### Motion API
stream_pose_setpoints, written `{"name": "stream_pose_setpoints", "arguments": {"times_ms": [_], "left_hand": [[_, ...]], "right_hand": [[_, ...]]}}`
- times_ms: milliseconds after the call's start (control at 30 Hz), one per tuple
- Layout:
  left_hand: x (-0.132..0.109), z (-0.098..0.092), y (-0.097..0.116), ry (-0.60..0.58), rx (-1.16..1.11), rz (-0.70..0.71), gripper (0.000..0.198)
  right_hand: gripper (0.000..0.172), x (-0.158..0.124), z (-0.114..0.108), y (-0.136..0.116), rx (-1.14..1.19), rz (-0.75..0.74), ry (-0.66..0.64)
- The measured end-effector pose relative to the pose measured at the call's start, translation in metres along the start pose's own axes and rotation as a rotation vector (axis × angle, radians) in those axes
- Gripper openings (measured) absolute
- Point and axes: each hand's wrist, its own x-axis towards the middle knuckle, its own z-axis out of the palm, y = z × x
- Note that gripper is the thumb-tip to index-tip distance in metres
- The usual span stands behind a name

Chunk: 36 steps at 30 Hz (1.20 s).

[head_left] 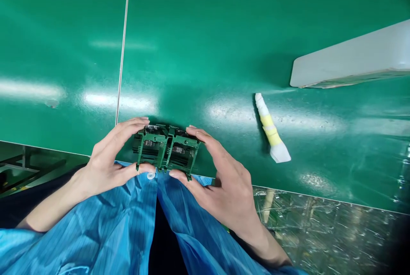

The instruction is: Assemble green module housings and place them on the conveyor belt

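Note:
Two green plastic frames with dark inner parts, perhaps circuit board carriers, stand side by side close to my body at the near edge of the green table [205,53]. My left hand [107,162] grips the left green frame [153,138], fingers on its far side and thumb near its close edge. Around the right green frame [184,142] my right hand [226,181] is closed in the same way. The frames' inner sides meet or nearly meet in the middle; whether they are joined I cannot tell. Small metallic parts show inside each one.
A stick-like thing wrapped in white and yellow [270,130] lies on the table to the right. Farther right is a pale, smooth-sided container [346,57]. Clear plastic wrapping [314,232] shows below the table edge. A blue garment [105,228] hangs beneath my hands.

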Motion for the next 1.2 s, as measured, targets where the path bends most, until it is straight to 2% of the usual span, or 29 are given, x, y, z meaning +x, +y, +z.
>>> {"name": "stream_pose_setpoints", "arguments": {"times_ms": [233,667,900,1200], "left_hand": [[-0.0008,0.0043,-0.0041,0.029,-0.035,-0.018,0.07],[0.0014,0.0071,-0.0108,0.062,-0.071,0.065,0.073],[0.0015,0.0067,-0.0098,0.069,-0.076,0.049,0.071],[-0.0066,0.0019,-0.0031,0.006,-0.132,-0.195,0.059]], "right_hand": [[0.053,0.0026,-0.0023,-0.0007,-0.013,-0.006,-0.031],[0.061,0.0036,-0.0012,-0.0006,-0.085,-0.068,-0.003],[0.059,0.0031,-0.0034,-0.0027,-0.102,-0.052,-0.025],[0.056,0.0077,-0.0036,0.0067,0.071,-0.01,-0.048]]}}
